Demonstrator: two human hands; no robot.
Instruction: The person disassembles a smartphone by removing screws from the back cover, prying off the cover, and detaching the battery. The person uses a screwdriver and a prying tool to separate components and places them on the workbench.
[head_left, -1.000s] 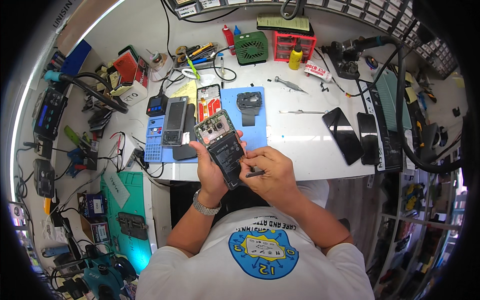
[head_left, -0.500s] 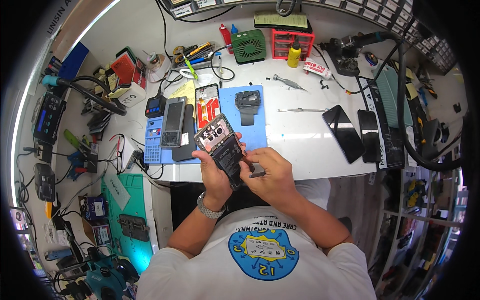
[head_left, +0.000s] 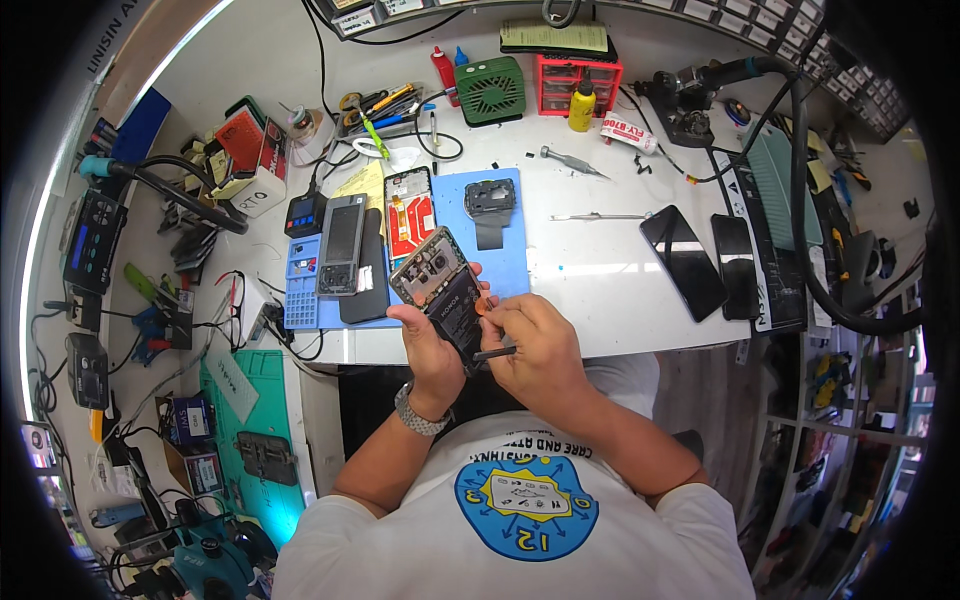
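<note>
Holding the opened phone [head_left: 455,318] tilted over the near edge of the desk [head_left: 620,290], in a left hand [head_left: 430,345] closed round its sides; dark stick [head_left: 496,353] clasped in the right hand's [head_left: 535,345] curled fingers. Probably light, stiff, fragile inside — best held by the rim.

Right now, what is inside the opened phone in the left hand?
A black battery and, at the far end, a camera module show. Whatever lies beneath the battery is covered.
</note>
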